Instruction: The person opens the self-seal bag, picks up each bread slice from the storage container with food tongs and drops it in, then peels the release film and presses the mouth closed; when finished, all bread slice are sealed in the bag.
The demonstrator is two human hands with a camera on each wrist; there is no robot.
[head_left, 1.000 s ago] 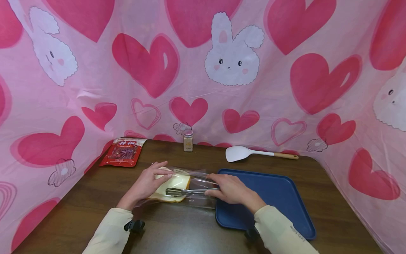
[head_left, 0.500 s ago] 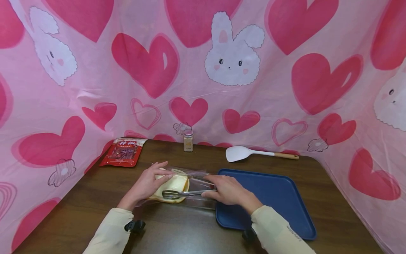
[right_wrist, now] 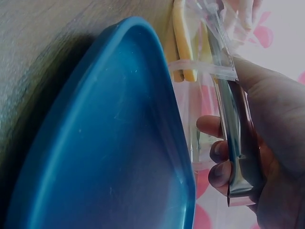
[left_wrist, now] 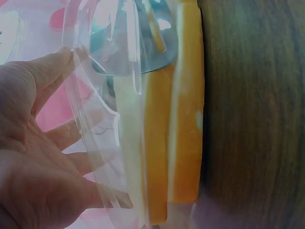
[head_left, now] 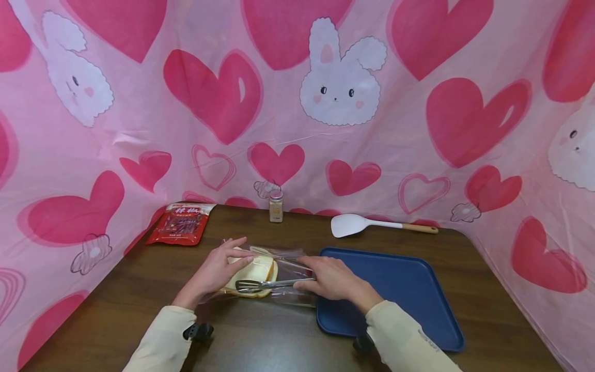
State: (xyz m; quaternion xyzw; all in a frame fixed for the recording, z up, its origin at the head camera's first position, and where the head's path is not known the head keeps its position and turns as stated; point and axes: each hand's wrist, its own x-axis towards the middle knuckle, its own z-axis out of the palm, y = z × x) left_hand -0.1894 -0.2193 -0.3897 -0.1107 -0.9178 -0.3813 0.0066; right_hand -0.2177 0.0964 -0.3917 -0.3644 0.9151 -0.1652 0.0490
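Observation:
Slices of bread (head_left: 254,269) with orange-brown crusts lie stacked inside a clear plastic bag (head_left: 295,298). My left hand (head_left: 215,269) is at the bag's left part; in the left wrist view its thumb and forefinger pinch the film, the other fingers spread behind it. My right hand (head_left: 332,279) grips metal tongs (right_wrist: 240,138) at the bag's right end. The tongs reach left into the bag, one arm on the near side and one on the far side. In the left wrist view a rounded tong head (left_wrist: 136,59) lies against the bread (left_wrist: 186,119); its exact hold is blurred by film.
A blue tray (head_left: 395,289) lies to the right, partly under my right forearm. At the back stand a red packet (head_left: 180,225), a small spice jar (head_left: 276,207) and a white spatula (head_left: 350,225) with a wooden handle. A pink curtain (head_left: 279,103) encloses the table (head_left: 251,336).
My right hand has shifted slightly left, pushing the tongs farther over the bread. The top slice has slid a little left, showing the slice beneath. My left hand stays put.

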